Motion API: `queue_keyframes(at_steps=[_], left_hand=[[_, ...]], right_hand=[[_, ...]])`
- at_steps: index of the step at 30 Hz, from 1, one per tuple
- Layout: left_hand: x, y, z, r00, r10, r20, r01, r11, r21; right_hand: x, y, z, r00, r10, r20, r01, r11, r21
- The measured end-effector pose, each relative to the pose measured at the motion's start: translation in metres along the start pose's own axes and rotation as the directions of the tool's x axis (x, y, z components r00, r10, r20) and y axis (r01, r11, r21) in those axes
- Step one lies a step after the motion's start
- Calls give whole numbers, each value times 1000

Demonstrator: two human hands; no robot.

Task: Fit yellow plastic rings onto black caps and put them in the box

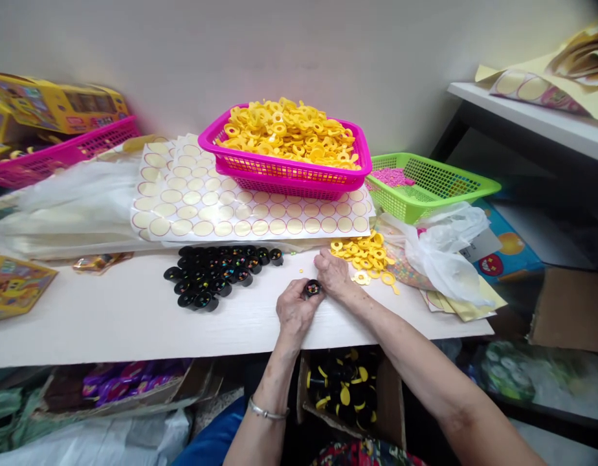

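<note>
My left hand (294, 309) is closed around a small black cup (312, 288) with coloured beads inside, held near the front edge of the white table (109, 317). My right hand (334, 274) pinches at the same cup from the right, fingers bent together. Just left lies a cluster of several similar black cups (216, 273) filled with beads. A loose pile of yellow ring pieces (364, 254) rests right of my right hand.
A pink basket (284, 171) heaped with yellow rings sits on sheets of round stickers (206, 207). A green basket (425, 188), plastic bags (444, 249), another pink basket (61, 155) and a box (340, 388) of finished black-and-yellow pieces under the table surround the spot.
</note>
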State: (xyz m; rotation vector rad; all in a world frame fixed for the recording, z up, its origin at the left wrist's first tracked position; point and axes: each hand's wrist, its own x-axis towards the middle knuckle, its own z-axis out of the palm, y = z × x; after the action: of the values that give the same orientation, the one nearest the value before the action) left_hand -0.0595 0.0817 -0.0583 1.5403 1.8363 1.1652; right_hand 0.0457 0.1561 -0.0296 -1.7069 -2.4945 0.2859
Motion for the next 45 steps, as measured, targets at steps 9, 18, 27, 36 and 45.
queue_keyframes(at_steps=[9, 18, 27, 36, 45], left_hand=[[0, -1, -1, 999, 6, 40, -7, 1000, 29], [-1, 0, 0, 999, 19, 26, -18, 1000, -14], [-1, 1, -1, 999, 7, 37, -8, 1000, 8], [-3, 5, -2, 998, 48, 44, -50, 997, 54], [-2, 6, -5, 997, 32, 67, -34, 999, 24]], right_hand=[[-44, 19, -14, 973, 61, 221, -112, 968, 224], [-47, 20, -11, 965, 212, 154, -257, 883, 393], [-61, 22, 0, 998, 52, -20, -45, 958, 283], [-49, 3, -11, 940, -204, -274, 289, 903, 317], [-44, -10, -19, 946, -301, -119, 307, 951, 28]])
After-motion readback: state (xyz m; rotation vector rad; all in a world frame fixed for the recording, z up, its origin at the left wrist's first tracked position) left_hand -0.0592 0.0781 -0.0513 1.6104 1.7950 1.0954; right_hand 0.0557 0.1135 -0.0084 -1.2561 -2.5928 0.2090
